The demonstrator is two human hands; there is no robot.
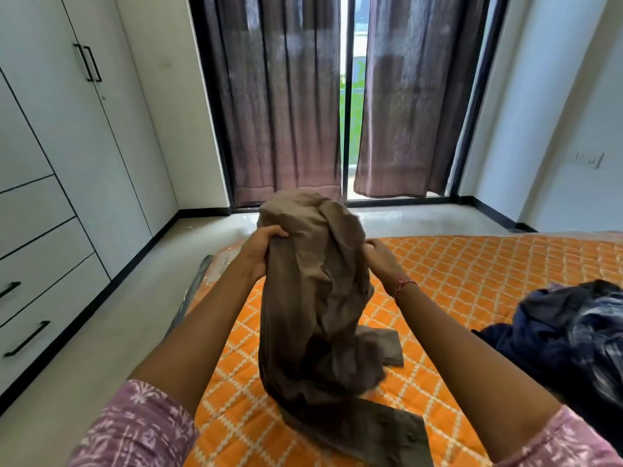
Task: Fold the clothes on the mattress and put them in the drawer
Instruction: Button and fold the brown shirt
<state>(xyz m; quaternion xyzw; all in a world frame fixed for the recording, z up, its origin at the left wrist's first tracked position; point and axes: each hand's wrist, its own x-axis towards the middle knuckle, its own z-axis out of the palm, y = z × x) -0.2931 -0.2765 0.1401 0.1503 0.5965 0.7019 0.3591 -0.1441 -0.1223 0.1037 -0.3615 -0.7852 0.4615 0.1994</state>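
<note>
A crumpled brown garment (313, 291) hangs upright above the orange patterned mattress (455, 274), its lower ends trailing on the cover. My left hand (261, 246) grips its upper left edge. My right hand (379, 261) grips its upper right edge, partly hidden behind the cloth. A heap of dark blue clothes (566, 335) lies on the mattress at the right. Drawers (37, 291) with black handles sit low in the white wardrobe on the left.
White wardrobe doors (84, 96) line the left wall. A strip of pale floor (111, 332) runs between wardrobe and mattress. Dark curtains (283, 102) cover a glass door straight ahead. White wall stands at the right.
</note>
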